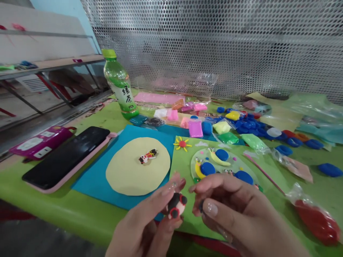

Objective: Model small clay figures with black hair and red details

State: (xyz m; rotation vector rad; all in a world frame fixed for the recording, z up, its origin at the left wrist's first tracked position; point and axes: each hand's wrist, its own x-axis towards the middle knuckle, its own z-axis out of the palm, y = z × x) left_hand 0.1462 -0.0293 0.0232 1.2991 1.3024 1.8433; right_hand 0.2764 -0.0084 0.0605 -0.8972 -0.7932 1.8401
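Observation:
My left hand [146, 225] is closed around a small clay figure [176, 206], black with a pale face and red dots, held above the near table edge. My right hand [235, 210] is right beside it, thumb and fingers pinched on a tiny dark bit of clay [200, 206]. Beyond the hands lies a blue sheet [134, 134] with a pale yellow disc [138, 166] carrying a small red, black and white clay figure [148, 156]. To the right is a green card [184, 160] with a clay sun [182, 144] and yellow-and-blue clay snails [214, 160].
A green tea bottle [120, 85] stands at the back left. A black phone in a pink case [66, 157] and a magenta power bank [40, 142] lie left. Several bagged clay pieces [214, 125], blue lids [249, 125] and a red clay bag [316, 221] cover the right. Perforated metal [214, 43] rises behind.

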